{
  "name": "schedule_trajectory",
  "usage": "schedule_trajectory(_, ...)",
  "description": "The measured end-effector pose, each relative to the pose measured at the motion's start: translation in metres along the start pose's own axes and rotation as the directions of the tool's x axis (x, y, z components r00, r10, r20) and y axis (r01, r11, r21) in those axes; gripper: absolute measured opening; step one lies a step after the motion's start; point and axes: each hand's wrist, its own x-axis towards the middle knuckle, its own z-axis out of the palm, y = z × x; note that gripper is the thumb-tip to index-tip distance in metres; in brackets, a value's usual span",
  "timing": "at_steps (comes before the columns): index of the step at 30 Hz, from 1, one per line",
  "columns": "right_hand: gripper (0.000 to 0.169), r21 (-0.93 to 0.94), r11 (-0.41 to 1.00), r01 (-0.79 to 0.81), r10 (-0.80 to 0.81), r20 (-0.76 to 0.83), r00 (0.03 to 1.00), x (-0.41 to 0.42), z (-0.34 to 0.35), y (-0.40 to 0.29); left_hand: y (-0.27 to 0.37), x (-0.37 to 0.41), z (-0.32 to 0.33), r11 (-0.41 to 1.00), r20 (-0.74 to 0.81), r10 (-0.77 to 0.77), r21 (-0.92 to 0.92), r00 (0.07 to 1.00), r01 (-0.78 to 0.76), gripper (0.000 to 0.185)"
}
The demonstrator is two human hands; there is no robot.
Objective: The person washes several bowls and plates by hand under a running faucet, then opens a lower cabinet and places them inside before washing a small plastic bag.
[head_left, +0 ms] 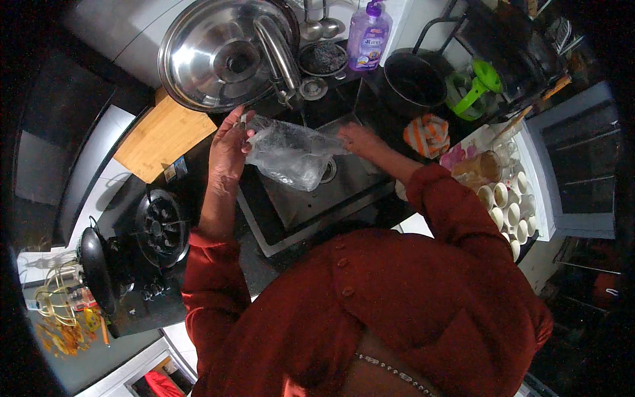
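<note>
A clear plastic bag (292, 154) is stretched between my two hands over the kitchen sink (297, 198). My left hand (232, 136) pinches its left edge. At the bag's right end is my right hand (358, 139), slightly blurred, with its fingers closed on the plastic. The metal faucet (278, 52) arches above the bag, and a thin stream of water appears to fall behind or onto the plastic. Past the bag's lower right edge the round drain (328, 170) partly shows. What the bag holds, if anything, I cannot tell.
A large steel lid (208, 54) leans behind the faucet, beside a wooden cutting board (166, 139). Rightward stand a purple soap bottle (369, 39), a black pot (415, 82), an orange-striped cloth (427, 135) and several cups (512, 213). A gas burner (161, 228) lies left.
</note>
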Motion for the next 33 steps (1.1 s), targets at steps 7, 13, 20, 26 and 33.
schedule_trajectory(7, 0.014, 0.888, 0.052, -0.456, 0.448, 0.388, 0.805, 0.016, -0.048, -0.025, -0.018, -0.003, -0.001, 0.973, -0.09, -0.038, 0.225, 0.995, 0.058, 0.037)
schedule_trajectory(13, 0.007, 0.934, -0.28, -0.22, 0.391, 0.32, 0.863, 0.016, -0.046, -0.026, -0.04, 0.009, 0.043, 0.941, 0.073, -0.119, 0.328, 0.99, 0.089, 0.038)
schedule_trajectory(20, 0.007, 0.935, -0.31, -0.17, 0.437, 0.299, 0.848, 0.015, -0.058, -0.041, -0.051, 0.035, 0.078, 0.912, 0.102, -0.052, 0.409, 0.993, 0.006, 0.025)
schedule_trajectory(26, 0.011, 0.948, -0.301, -0.1, 0.382, 0.216, 0.898, 0.013, -0.09, -0.054, -0.062, 0.043, 0.048, 0.841, -0.047, -0.049, 0.537, 0.998, 0.066, 0.02)
schedule_trajectory(33, 0.015, 0.975, 0.138, -0.176, 0.369, 0.115, 0.922, 0.027, -0.056, -0.043, -0.051, 0.028, 0.077, 0.953, 0.019, -0.01, 0.304, 1.0, 0.004, 0.023)
